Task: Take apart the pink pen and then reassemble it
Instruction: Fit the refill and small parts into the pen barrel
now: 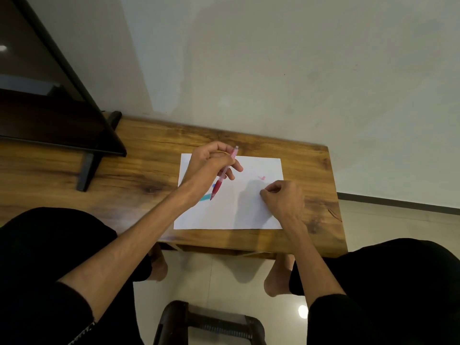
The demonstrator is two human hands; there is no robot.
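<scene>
My left hand (211,165) grips the pink pen (223,174) around its middle, above the white sheet of paper (231,210). The pen is tilted, its red grip and tip pointing down toward me and its clear pink top pointing away. My right hand (281,197) rests on the paper to the right, fingers curled shut; whether it pinches something small is hidden. A small pink part (262,177) lies on the paper beyond my right hand. A teal and a blue pen (207,195) lie partly hidden under my left wrist.
The paper lies on a wooden table (149,175) set against a white wall. A black monitor with its stand (87,168) occupies the table's left side. The table's right edge is close to my right hand. My knees and a stool are below.
</scene>
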